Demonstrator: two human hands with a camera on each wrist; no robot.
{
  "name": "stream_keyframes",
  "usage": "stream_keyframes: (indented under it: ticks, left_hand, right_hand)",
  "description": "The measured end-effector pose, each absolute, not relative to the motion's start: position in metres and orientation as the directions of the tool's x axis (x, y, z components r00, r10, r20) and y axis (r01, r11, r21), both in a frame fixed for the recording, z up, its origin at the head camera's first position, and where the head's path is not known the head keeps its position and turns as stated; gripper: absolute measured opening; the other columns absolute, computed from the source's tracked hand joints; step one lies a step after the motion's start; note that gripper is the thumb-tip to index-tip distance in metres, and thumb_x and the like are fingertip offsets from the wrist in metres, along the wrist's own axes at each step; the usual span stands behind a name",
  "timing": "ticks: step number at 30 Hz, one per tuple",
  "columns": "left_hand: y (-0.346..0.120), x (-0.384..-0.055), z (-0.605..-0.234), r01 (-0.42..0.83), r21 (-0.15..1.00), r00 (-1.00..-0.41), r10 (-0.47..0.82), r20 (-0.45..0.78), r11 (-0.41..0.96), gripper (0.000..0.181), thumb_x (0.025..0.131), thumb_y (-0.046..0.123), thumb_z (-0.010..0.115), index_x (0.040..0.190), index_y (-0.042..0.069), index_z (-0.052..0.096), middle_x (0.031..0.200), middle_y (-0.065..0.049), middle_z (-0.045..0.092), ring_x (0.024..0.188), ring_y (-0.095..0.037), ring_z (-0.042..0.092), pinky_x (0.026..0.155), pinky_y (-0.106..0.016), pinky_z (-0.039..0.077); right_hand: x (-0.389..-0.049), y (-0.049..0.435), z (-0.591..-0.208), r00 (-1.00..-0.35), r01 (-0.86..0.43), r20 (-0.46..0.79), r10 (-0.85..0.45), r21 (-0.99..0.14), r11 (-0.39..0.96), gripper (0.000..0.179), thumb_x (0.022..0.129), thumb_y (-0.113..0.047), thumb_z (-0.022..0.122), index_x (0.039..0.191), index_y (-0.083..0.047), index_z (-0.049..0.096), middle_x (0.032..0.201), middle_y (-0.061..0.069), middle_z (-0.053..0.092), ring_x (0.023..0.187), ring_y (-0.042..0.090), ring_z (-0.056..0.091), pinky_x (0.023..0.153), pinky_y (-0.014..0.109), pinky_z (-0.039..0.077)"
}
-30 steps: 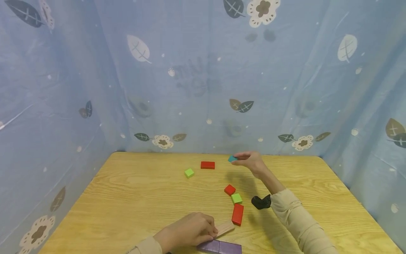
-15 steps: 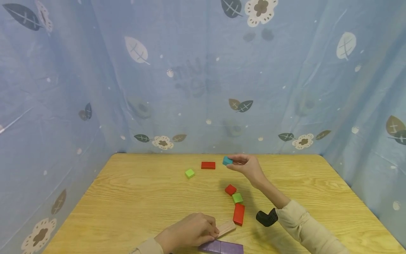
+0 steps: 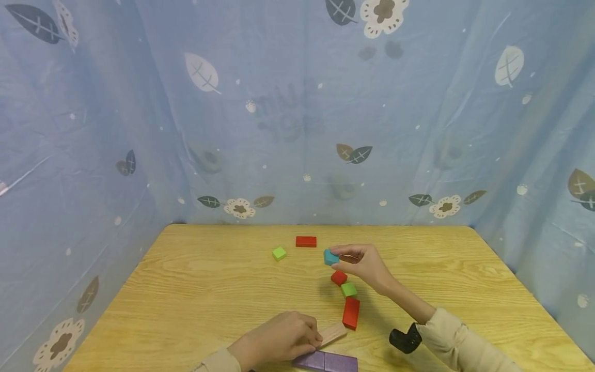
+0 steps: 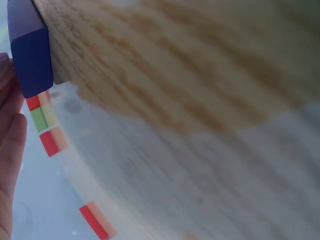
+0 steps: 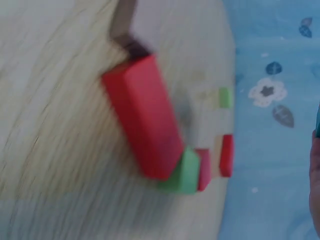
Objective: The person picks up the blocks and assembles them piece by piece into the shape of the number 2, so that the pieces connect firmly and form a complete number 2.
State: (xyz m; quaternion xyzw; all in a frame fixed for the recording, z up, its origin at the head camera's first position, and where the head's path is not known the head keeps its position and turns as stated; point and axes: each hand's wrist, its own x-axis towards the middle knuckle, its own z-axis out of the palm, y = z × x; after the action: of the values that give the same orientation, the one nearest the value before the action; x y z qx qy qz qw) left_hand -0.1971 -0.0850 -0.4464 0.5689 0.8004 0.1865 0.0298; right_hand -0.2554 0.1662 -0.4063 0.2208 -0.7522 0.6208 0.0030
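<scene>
My right hand [image 3: 364,263] pinches a small blue block [image 3: 331,257] between thumb and fingertips, raised over the table just beyond the row of blocks. Only an edge of that blue block [image 5: 318,125] shows in the right wrist view. At the front, my left hand [image 3: 283,336] curls its fingertips on the near end of a plain wooden block [image 3: 332,334], with the thumb by the purple blocks [image 3: 340,362]. From the wooden block a curved line runs away: a long red block [image 3: 350,313], a green block [image 3: 348,290] and a small red block [image 3: 339,278].
Farther back on the wooden table [image 3: 195,289] lie a loose green block [image 3: 279,253] and a red block [image 3: 306,242]. A black wrist device [image 3: 405,338] sits at the right cuff. A blue patterned curtain [image 3: 260,129] encloses the back and sides.
My right hand has brought the blue block from the table's far edge nearer and slightly left, toward the small red block. My left hand has stayed where it was.
</scene>
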Motion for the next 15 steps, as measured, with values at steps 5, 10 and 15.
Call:
stream_keyframes:
  ticks: [5,10,15]
  left_hand:
    - [-0.086,-0.197,-0.444,0.897,0.332,-0.359,0.919,0.160,0.293,0.012,0.091,0.017,0.067,0.098,0.013,0.076,0.097,0.011,0.067,0.092,0.007,0.059,0.078,-0.004,0.043]
    - [-0.085,-0.198,-0.445,0.898,0.329,-0.356,0.921,0.159,0.291,0.013,0.091,0.018,0.066,0.098,0.014,0.076,0.098,0.012,0.066,0.092,0.008,0.058,0.079,-0.004,0.043]
    - [-0.084,-0.198,-0.447,0.894,0.338,-0.359,0.922,0.146,0.295,0.014,0.092,0.019,0.065,0.100,0.015,0.076,0.098,0.013,0.066,0.092,0.009,0.057,0.078,-0.004,0.043]
  right_hand:
    - [-0.265,0.170,-0.419,-0.869,-0.393,0.313,-0.384,-0.907,0.149,0.028,0.081,-0.003,0.074,0.107,0.008,0.069,0.119,0.024,0.062,0.112,0.030,0.060,0.091,0.030,0.050]
    - [-0.280,0.175,-0.433,-0.838,-0.459,0.329,-0.435,-0.856,0.237,0.024,0.082,-0.001,0.073,0.105,0.007,0.071,0.115,0.022,0.064,0.112,0.037,0.058,0.090,0.034,0.051]
    - [-0.288,0.176,-0.444,-0.820,-0.489,0.304,-0.485,-0.812,0.318,0.021,0.081,0.001,0.073,0.101,0.006,0.072,0.110,0.022,0.066,0.106,0.037,0.061,0.088,0.036,0.052]
